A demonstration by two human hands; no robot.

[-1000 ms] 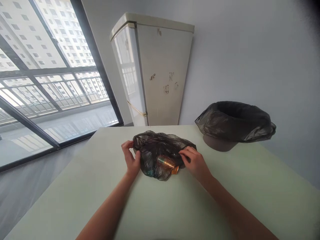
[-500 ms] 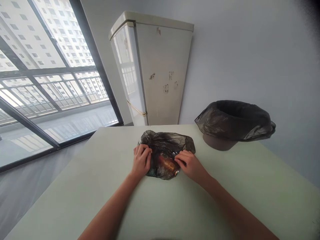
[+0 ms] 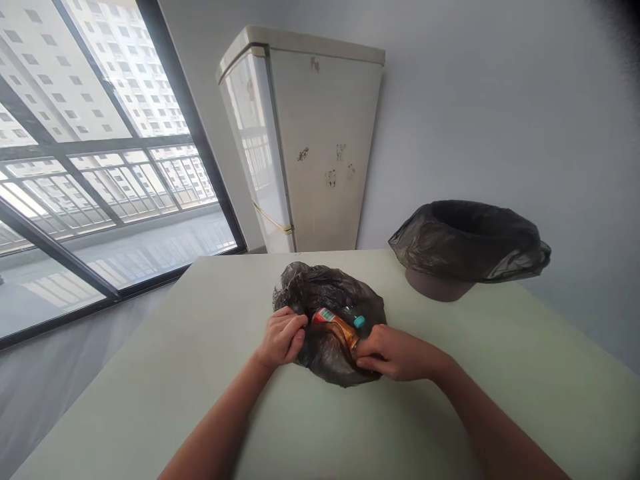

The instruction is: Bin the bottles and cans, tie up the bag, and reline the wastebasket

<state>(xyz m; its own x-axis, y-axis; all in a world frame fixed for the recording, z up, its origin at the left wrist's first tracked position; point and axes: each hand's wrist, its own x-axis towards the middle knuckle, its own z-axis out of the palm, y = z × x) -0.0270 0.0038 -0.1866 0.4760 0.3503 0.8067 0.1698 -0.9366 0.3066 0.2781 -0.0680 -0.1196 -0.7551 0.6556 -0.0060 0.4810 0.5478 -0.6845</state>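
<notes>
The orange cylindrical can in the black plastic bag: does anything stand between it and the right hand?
Partly: a fold of the black plastic bag covers the near side of the orange cylindrical can, beside the right hand; the can's upper side is bare. The round teal cap lies beyond, not between. Whether hand and can touch is unclear.

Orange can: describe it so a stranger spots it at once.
On the pale table, find the dark bag between the left hand and the right hand. In its opening lies the orange can, whose orange-and-red side sets it apart from the teal cap beside it.
</notes>
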